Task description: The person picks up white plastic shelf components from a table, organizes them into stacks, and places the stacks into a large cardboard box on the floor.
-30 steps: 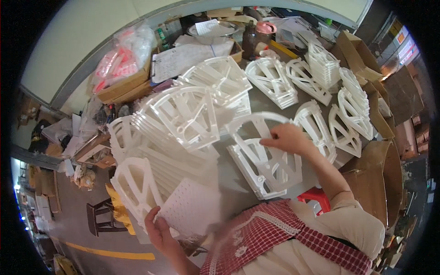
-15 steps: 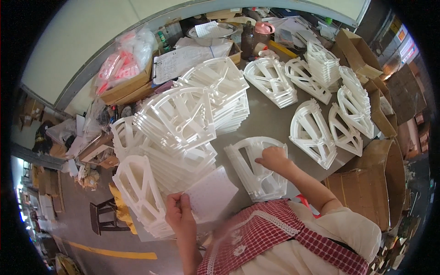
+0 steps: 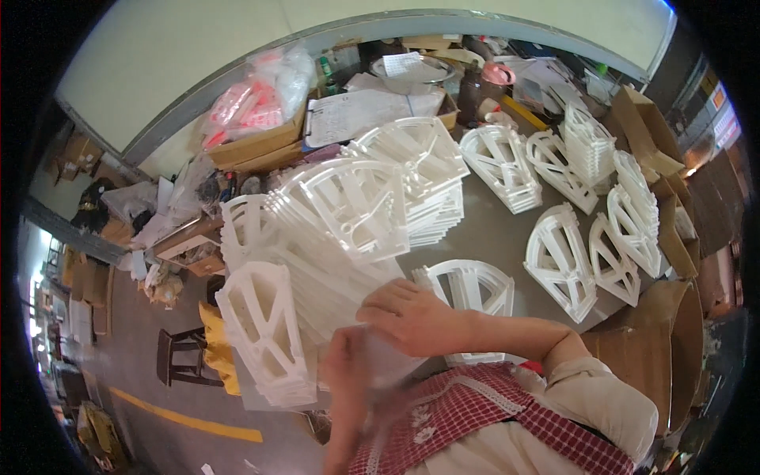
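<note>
Near the tabletop's (image 3: 499, 229) front edge, we are holding our right hand (image 3: 413, 318), fingers bent close together, beside a pale sheet (image 3: 394, 360); our left hand (image 3: 345, 360) is blurring, finger state we cannot tell.

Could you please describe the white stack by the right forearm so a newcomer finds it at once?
On the grey table, go to the near edge, by the checked red apron. Just beyond it lies a stack of white, fan-shaped frames. Unlike neighbouring stacks, it is partly hidden by the right forearm.
</note>
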Motion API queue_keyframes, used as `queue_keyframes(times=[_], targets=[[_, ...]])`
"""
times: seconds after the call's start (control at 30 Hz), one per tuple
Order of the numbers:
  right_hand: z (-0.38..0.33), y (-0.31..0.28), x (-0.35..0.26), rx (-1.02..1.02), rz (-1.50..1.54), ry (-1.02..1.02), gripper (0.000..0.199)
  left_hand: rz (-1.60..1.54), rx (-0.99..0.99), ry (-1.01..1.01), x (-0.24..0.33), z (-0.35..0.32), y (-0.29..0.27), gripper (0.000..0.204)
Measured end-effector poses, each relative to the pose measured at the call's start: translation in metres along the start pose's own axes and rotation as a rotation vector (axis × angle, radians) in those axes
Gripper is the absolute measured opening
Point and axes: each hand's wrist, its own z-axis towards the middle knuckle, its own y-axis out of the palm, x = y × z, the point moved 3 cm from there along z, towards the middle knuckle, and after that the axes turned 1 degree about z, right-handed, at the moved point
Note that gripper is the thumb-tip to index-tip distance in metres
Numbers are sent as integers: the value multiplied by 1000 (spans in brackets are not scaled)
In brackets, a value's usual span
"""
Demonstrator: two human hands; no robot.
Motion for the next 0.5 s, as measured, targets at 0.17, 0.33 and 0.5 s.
queue_keyframes(times=[0.17,0.33,0.5], targets=[[14,15,2,-107,-82,-97,28,-299,-49,-82,-21,12,4,19],[28,13,3,-154,-180,-325,23,-491,-59,-183,-34,28,4,20],[84,0,72,-151,-128,-137,17,-466,-56,-215,-38,46,0,21]])
